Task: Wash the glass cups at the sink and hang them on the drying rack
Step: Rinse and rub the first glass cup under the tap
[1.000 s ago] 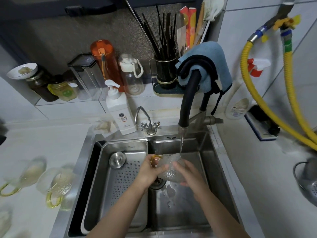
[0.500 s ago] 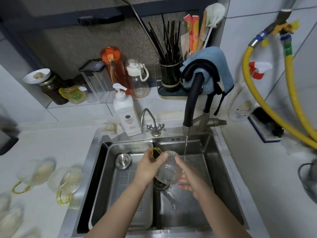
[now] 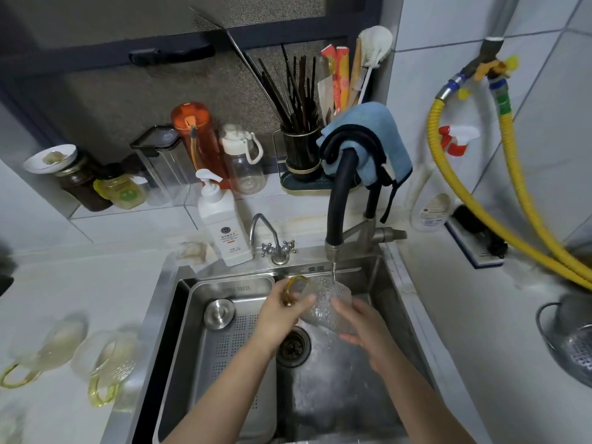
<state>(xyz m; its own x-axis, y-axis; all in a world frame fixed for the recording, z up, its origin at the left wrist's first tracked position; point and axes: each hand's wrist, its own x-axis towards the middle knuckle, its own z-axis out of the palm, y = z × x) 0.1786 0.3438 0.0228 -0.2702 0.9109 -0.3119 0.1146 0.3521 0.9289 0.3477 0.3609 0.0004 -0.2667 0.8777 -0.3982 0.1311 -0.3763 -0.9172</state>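
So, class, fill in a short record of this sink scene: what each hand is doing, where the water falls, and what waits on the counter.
left hand: grips the glass cup by its yellow handle
right hand: holds the cup's body
water: runs from the black faucet onto the cup
sink: cup held above the drain
counter, left: two glass cups with yellow handles lying there
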